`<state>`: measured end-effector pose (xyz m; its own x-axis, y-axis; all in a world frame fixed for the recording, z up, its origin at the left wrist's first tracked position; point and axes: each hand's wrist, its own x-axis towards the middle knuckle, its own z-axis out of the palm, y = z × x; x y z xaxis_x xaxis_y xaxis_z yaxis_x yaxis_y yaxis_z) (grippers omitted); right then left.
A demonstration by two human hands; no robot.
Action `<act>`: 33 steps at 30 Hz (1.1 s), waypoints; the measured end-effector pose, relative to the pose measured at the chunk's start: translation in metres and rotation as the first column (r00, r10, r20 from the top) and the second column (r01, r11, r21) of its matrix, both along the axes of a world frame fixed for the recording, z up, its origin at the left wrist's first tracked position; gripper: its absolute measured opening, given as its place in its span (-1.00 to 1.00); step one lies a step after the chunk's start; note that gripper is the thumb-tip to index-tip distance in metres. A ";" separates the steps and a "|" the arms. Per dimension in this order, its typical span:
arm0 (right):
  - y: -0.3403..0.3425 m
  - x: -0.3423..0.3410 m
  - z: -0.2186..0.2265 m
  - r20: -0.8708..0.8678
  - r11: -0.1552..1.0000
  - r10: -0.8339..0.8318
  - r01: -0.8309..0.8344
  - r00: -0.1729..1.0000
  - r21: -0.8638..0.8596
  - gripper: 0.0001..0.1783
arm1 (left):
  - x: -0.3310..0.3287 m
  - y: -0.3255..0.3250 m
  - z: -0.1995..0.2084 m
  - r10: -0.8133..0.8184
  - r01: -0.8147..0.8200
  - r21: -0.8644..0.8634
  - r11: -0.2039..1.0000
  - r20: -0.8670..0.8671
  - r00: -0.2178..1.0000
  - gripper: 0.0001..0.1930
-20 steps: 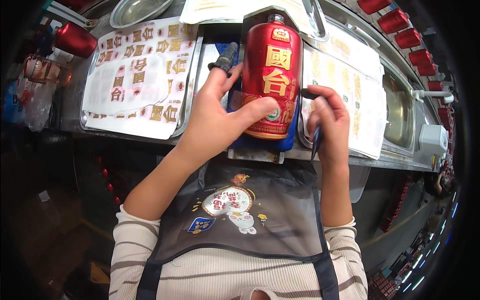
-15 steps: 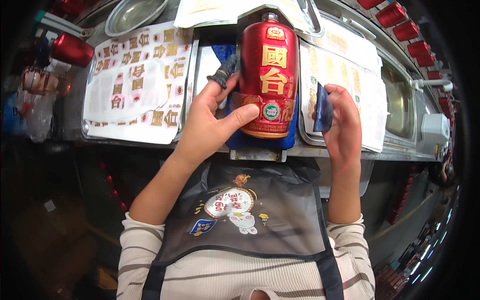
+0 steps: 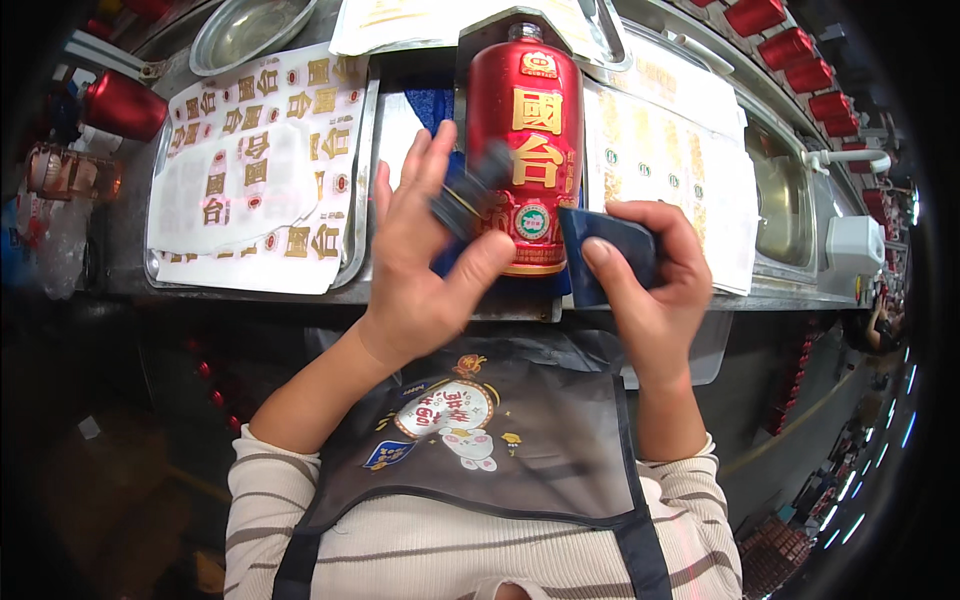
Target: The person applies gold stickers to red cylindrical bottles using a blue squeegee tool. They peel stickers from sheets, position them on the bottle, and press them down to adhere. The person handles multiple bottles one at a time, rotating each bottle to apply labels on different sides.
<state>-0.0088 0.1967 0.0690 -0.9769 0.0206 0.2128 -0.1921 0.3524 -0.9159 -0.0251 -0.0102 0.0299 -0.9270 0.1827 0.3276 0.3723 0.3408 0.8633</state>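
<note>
A red bottle [image 3: 532, 85] with raised gold characters and a round green-and-white emblem lies in front of me, its neck pointing away. Over its lower left side is my left hand [image 3: 415, 265], fingers spread and holding nothing. A dark wrap [image 3: 470, 195] covers its index finger, blurred by motion. The thumb tip overlaps the bottle's lower edge; whether it touches, I cannot tell. My right hand [image 3: 665, 275] pinches a flat dark blue scraper [image 3: 588, 250] between thumb and fingers. The scraper's edge stands at the bottle's lower right side.
On the left, a metal tray [image 3: 352, 262] bears sheets of gold character decals [image 3: 262, 150]. More decal sheets [image 3: 665, 150] lie to the right, beside a sink [image 3: 785, 215] with a white tap. A metal bowl [image 3: 250, 35] stands far left. Red bottles [image 3: 785, 45] line the far right.
My left hand has lifted off the bottle's side and its fingers have spread. My right hand has brought the scraper leftward to the bottle's lower right. The whole view has shifted slightly.
</note>
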 end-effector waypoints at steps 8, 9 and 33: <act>-0.002 -0.008 -0.016 -0.175 0.986 -0.167 0.164 0.970 -0.034 -0.66 | 0.012 -0.002 -0.009 0.047 -0.184 -0.443 0.877 -0.303 0.952 -0.63; -0.002 -0.007 -0.019 -0.246 0.988 -0.117 0.139 0.962 0.073 -0.66 | 0.014 -0.003 -0.011 0.057 -0.186 -0.438 0.880 -0.291 0.955 -0.62; -0.015 0.005 0.003 -0.145 0.968 0.130 -0.094 0.981 0.231 -0.65 | 0.014 -0.019 -0.023 0.002 -0.028 -0.200 0.979 -0.129 0.992 -0.23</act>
